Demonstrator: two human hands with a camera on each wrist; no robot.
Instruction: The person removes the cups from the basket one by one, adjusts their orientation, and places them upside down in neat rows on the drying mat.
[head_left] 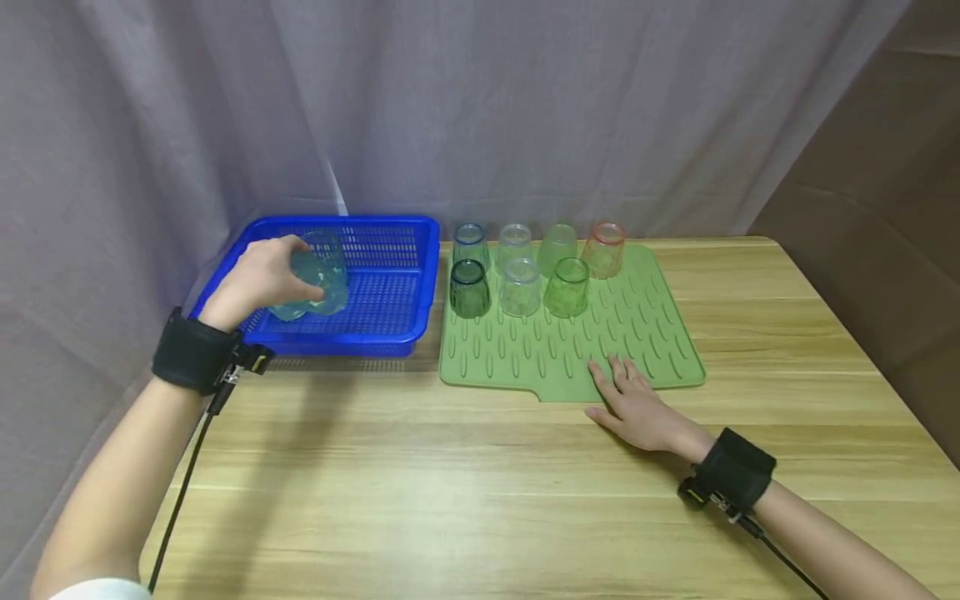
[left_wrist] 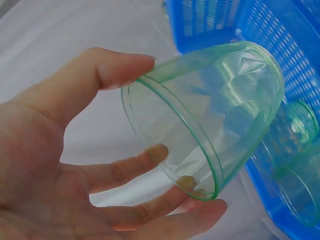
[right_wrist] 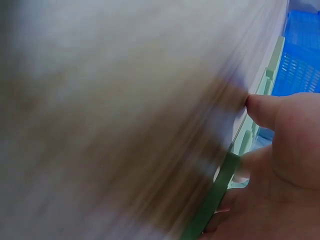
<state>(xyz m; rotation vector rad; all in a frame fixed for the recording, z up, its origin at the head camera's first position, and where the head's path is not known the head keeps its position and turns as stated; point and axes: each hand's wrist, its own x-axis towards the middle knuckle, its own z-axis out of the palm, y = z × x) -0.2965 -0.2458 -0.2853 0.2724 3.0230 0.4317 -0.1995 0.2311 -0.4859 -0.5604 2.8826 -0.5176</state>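
Over the left part of the blue basket, my left hand holds a clear green-tinted cup by its rim. The thumb lies on one side, with fingertips at the opposite side of the rim. In the left wrist view the cup's open mouth faces the palm. Beyond it, other greenish cups lie in the basket. My right hand rests with spread fingers at the front edge of the green drying mat, thumb over the wood, and holds nothing.
Several tinted cups stand upside down in two rows on the mat's back left, among them a dark one, a green one and a red-rimmed one. A grey curtain hangs behind the wooden table.
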